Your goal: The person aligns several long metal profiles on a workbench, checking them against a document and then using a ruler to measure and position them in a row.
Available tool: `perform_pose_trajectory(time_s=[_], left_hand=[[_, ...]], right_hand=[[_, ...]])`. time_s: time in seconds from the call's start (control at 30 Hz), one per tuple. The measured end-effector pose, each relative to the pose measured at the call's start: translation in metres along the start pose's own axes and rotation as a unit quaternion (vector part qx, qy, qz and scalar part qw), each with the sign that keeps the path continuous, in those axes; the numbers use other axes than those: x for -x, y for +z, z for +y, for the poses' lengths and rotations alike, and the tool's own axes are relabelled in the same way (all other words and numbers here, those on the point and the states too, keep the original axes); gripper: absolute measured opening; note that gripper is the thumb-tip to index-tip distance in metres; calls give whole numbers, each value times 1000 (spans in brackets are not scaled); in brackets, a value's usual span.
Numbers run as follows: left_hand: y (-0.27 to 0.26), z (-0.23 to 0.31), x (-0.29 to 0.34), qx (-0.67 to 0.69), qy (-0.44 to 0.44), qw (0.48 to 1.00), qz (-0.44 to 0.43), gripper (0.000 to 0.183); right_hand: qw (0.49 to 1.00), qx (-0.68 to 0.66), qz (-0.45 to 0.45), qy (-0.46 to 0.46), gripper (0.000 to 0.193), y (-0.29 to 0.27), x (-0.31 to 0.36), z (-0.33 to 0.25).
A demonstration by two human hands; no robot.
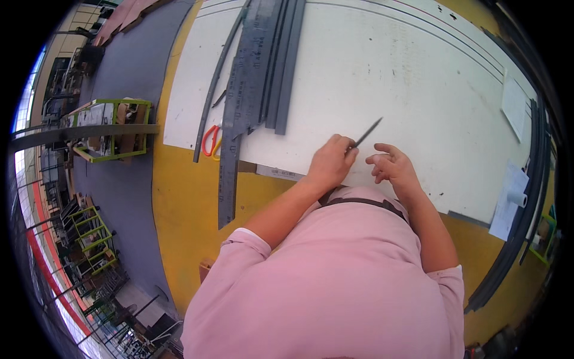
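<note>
Seemingly just holding, the left hand clasps a dark strip; to help, the loosely spread right hand must close.

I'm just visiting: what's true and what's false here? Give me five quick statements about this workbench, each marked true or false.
1. The left hand holds a slim dark pointed tool. True.
2. The right hand grips the scissors. False: it holds nothing visible; the scissors lie apart, over on the left.
3. The scissors' handles are both green. False: one is red, the other yellow.
4. Long grey strips lie on the left part of the white tabletop. True.
5. The person's shirt is black. False: it is pink.
</note>
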State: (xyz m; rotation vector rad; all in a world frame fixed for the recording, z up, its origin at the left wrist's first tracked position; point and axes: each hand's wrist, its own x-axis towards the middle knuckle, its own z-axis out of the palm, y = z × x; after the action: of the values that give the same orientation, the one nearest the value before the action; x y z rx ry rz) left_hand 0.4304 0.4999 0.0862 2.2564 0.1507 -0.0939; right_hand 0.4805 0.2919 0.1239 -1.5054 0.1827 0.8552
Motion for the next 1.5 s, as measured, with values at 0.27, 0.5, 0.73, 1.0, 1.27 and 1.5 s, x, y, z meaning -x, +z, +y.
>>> perform_pose_trajectory(time_s=[0.27, 0.5, 0.73, 1.0, 1.27, 1.5], left_hand=[[-46, -71, -32, -300, -49, 945, 124, 23], [-50, -60, -48, -293, -110, 941, 129, 35], [-27, -29, -28, -280, -98, 933, 206, 39], [137, 108, 29, -103, -61, 987, 109, 27], [328, 330, 25, 3, 48, 980, -194, 30], [473, 413, -48, -93, 104, 977, -164, 59]], right_hand=[[953, 294, 77, -4, 37, -15, 48, 41], [843, 398, 361, -27, 27, -101, 89, 81], [855, 390, 314, -136, 30, -154, 109, 107], [806, 364, 388, -260, 25, -334, 229, 170], [871, 104, 475, -68, 36, -478, 319, 222], [884, -93, 458, -9, 52, -486, 291, 219]])
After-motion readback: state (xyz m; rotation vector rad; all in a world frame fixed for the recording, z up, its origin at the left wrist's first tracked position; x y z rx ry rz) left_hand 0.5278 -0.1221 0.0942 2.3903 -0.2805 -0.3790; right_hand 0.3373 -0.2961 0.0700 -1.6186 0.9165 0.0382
